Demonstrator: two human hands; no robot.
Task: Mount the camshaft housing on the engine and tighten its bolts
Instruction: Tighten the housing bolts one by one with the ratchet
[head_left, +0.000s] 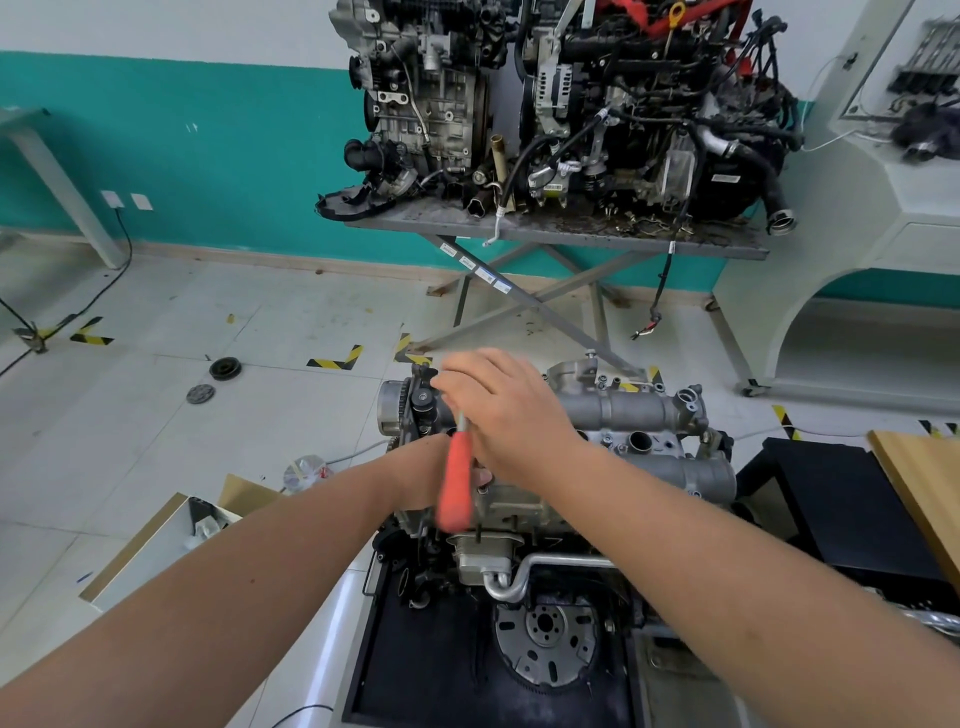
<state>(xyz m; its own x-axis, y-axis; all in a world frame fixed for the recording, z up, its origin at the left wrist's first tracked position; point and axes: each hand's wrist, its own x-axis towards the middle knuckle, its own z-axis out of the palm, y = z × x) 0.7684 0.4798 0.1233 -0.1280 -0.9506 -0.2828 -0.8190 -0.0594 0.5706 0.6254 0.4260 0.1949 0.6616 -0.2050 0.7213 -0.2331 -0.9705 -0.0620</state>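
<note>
Over the near-left end of the engine (498, 519) is where both our hands meet. Our right hand (506, 410) sits on top, knuckles up, fingers reaching left and curled down around the metal shank of a red-handled tool (456, 478), probably a screwdriver or nut driver, blurred so we can't tell which. Its handle slants down toward us from under that hand. Our left hand (431, 467) comes in from the lower left and is mostly hidden behind the handle and the right hand; one fingertip peeks out just right of the handle, but we honestly can't tell whether it's gripping anything.

The camshaft housing (628, 421) is already sitting on top of the engine, stretching from under our hands off to the right, so the grip is at its left end, by the toothed sprocket (392, 410). A few bolts (607, 440) show along its middle. Lower down toward us there's the flywheel (545, 642).

Further out: a cardboard box (156, 540) on the floor to the left, and two more engines on a grey scissor-leg table (556, 234) against the teal wall.
</note>
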